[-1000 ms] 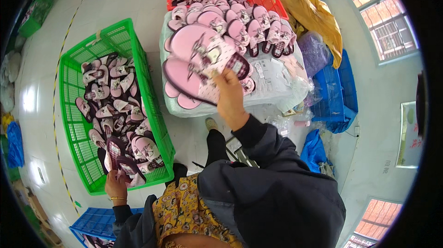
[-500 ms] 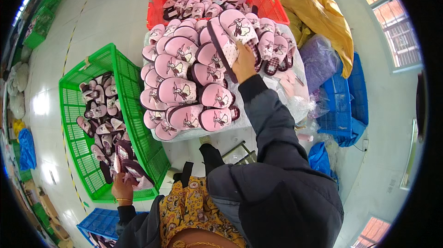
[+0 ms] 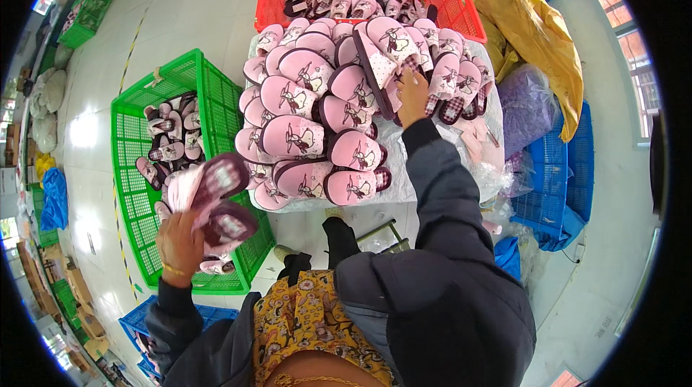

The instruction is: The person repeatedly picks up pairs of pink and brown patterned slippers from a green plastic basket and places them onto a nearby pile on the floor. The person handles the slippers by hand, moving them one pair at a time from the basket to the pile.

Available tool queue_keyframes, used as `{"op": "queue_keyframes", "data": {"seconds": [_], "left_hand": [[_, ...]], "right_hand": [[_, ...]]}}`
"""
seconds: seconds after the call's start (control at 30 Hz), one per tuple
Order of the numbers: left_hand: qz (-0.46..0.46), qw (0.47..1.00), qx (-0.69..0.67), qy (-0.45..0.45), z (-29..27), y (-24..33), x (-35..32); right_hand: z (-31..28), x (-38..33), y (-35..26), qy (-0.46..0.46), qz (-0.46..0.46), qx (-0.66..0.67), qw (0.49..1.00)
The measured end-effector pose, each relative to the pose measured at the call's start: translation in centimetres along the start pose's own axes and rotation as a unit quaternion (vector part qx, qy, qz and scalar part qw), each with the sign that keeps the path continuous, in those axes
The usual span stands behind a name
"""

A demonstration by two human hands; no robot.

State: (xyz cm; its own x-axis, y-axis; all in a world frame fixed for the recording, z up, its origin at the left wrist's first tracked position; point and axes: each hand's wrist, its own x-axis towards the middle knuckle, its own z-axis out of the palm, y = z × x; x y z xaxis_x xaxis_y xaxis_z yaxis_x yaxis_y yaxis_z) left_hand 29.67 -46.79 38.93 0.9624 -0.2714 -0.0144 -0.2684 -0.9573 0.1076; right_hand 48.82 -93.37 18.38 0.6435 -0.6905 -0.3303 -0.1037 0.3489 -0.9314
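My left hand (image 3: pixel 180 243) grips two slippers (image 3: pixel 216 199) over the green crate (image 3: pixel 216 99); my right hand (image 3: pixel 412 95) pinches another slipper (image 3: pixel 375 63) on the pile — I'd lift it straight up.

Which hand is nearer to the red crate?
Right. The right hand reaches into the slipper pile just below the red crate; the left hand holds slippers over the green crate, far off.
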Motion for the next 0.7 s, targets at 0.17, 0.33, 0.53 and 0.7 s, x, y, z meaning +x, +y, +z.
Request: {"op": "queue_keyframes", "data": {"seconds": [0.17,0.33,0.53,0.7], "left_hand": [[0.24,0.969,0.044,0.042,-2.2,5.8,12.2],[0.414,0.906,0.067,0.061,1.3,11.0,22.6],[0.339,0.923,0.178,-0.027,12.4,14.5,28.1],[0.318,0.943,0.097,-0.009,12.5,14.5,25.6]], "right_hand": [[-7.9,-4.1,1.5,-0.05,-0.002,0.068,0.996],[-14.0,-9.0,2.7,0.018,0.089,0.065,0.994],[-17.0,-11.0,4.7,0.028,0.145,0.083,0.986],[-16.7,-12.7,1.7,0.032,0.1,0.057,0.993]]}}
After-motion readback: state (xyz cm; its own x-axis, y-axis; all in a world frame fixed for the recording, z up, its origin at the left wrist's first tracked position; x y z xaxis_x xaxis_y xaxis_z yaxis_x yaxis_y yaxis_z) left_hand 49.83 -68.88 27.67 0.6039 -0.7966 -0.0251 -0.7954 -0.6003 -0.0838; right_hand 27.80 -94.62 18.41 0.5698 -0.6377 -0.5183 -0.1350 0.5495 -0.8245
